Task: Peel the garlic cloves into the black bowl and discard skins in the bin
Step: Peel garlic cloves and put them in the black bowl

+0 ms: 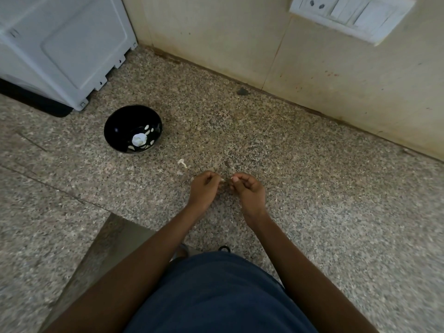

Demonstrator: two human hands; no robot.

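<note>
A black bowl (125, 127) stands on the speckled granite counter (312, 188), holding a white garlic bulb (139, 139) and several pale cloves. To its right, over the counter's middle, my left hand (204, 188) and my right hand (248, 191) are held close together with fingers curled. Between their fingertips they pinch a small pale garlic clove (224, 180), mostly hidden by the fingers. A scrap of white skin (182, 162) lies on the counter just beyond my left hand. No bin is in view.
A white appliance (60, 44) stands at the back left, just behind the bowl. A beige wall (240, 44) with a switch plate (350, 15) runs along the back. The counter's front edge drops off at the lower left.
</note>
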